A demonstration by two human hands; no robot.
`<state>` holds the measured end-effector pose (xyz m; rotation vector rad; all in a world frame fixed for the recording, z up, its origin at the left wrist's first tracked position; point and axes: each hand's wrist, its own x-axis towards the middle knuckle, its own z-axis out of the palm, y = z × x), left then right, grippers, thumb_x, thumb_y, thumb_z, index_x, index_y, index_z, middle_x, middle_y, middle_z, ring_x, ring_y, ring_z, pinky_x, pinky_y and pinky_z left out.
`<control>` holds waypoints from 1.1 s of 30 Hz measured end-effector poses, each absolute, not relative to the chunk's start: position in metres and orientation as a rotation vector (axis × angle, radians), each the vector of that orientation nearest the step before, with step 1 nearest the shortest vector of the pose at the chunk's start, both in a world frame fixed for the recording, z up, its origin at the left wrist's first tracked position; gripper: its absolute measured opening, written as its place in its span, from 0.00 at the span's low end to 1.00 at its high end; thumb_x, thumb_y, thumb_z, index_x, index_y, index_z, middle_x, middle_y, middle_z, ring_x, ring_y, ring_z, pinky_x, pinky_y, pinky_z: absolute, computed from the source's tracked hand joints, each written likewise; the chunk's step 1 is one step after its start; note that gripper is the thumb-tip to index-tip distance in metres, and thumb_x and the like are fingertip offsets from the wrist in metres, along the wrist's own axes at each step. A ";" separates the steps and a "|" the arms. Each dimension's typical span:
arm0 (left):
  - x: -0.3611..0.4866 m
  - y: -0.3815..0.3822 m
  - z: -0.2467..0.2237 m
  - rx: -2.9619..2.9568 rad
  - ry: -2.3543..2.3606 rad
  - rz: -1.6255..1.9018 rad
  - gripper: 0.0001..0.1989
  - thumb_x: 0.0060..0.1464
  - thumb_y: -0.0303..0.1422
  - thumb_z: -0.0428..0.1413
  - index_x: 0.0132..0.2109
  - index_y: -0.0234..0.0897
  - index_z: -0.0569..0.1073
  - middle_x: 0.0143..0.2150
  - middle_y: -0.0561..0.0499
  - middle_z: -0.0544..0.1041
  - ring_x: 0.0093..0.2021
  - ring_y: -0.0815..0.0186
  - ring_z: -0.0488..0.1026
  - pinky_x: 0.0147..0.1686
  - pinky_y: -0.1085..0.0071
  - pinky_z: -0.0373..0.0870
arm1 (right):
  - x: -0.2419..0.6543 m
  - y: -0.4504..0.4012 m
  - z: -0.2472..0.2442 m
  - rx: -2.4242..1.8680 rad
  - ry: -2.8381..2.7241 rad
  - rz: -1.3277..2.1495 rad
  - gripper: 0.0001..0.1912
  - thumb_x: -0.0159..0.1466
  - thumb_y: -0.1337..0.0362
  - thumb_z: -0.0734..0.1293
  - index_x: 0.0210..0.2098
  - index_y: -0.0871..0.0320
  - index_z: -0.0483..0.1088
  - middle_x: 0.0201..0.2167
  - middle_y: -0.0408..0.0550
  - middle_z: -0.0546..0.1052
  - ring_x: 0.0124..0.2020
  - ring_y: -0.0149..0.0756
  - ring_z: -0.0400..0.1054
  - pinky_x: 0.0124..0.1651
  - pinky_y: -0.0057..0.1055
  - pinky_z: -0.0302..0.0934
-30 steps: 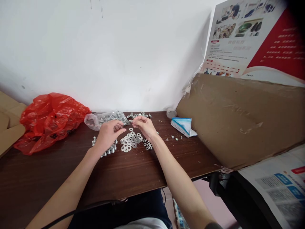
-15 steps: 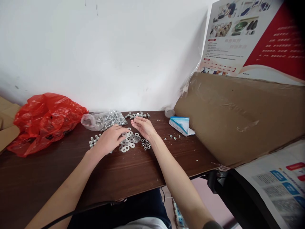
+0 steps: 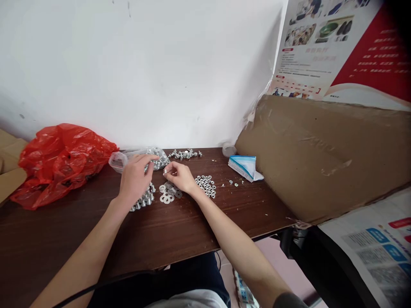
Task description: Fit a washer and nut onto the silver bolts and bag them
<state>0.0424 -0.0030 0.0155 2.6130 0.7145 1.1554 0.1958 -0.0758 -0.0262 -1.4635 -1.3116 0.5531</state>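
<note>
My left hand (image 3: 136,173) hovers over a group of silver bolts (image 3: 143,202), its fingers stretched out and the thumb apart, nothing in its grip. It partly hides the bolts and a clear plastic bag (image 3: 157,163) of small metal hardware behind it. Above a pile of flat washers (image 3: 167,197), my right hand (image 3: 181,176) is closed in a pinch. Something small and bright shows at its fingertips, too small to name. Hex nuts (image 3: 206,186) lie spread just right of that wrist.
Assembled fasteners (image 3: 184,154) lie near the wall. A red plastic bag (image 3: 64,160) sits at left. On the right are a round clear container (image 3: 229,149), a blue-white packet (image 3: 243,167), loose small parts (image 3: 233,183) and a large cardboard sheet (image 3: 321,158).
My right hand has moved left and toward me, from near the fasteners to over the washers, uncovering more nuts. My left hand has shifted left and up, off the washers.
</note>
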 end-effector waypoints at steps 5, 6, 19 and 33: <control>0.041 0.005 0.016 2.472 0.842 1.164 0.15 0.56 0.26 0.47 0.43 0.36 0.77 0.44 0.48 0.80 0.42 0.60 0.75 0.49 0.63 0.70 | 0.178 -0.072 -0.030 -1.557 -1.617 0.319 0.05 0.58 0.70 0.68 0.35 0.58 0.70 0.35 0.47 0.73 0.35 0.35 0.66 0.40 0.32 0.60; 0.041 0.006 0.015 2.462 0.850 1.136 0.15 0.55 0.26 0.47 0.43 0.36 0.77 0.44 0.49 0.80 0.42 0.60 0.75 0.48 0.64 0.70 | 0.176 -0.071 -0.031 -1.551 -1.655 0.302 0.04 0.58 0.70 0.68 0.34 0.58 0.70 0.34 0.46 0.73 0.35 0.36 0.66 0.40 0.32 0.60; 0.038 0.002 0.012 2.677 0.636 0.431 0.18 0.62 0.43 0.45 0.45 0.39 0.74 0.34 0.49 0.79 0.31 0.61 0.73 0.33 0.67 0.65 | 0.235 -0.102 0.001 -1.487 -1.609 0.490 0.08 0.61 0.71 0.64 0.38 0.58 0.75 0.37 0.47 0.79 0.37 0.34 0.71 0.41 0.33 0.63; 0.039 0.001 0.010 2.760 0.572 0.294 0.15 0.59 0.39 0.47 0.35 0.40 0.76 0.32 0.49 0.79 0.30 0.63 0.72 0.31 0.70 0.63 | 0.252 -0.114 -0.004 -1.738 -1.804 0.784 0.06 0.48 0.68 0.74 0.28 0.55 0.79 0.27 0.41 0.78 0.29 0.32 0.67 0.32 0.28 0.57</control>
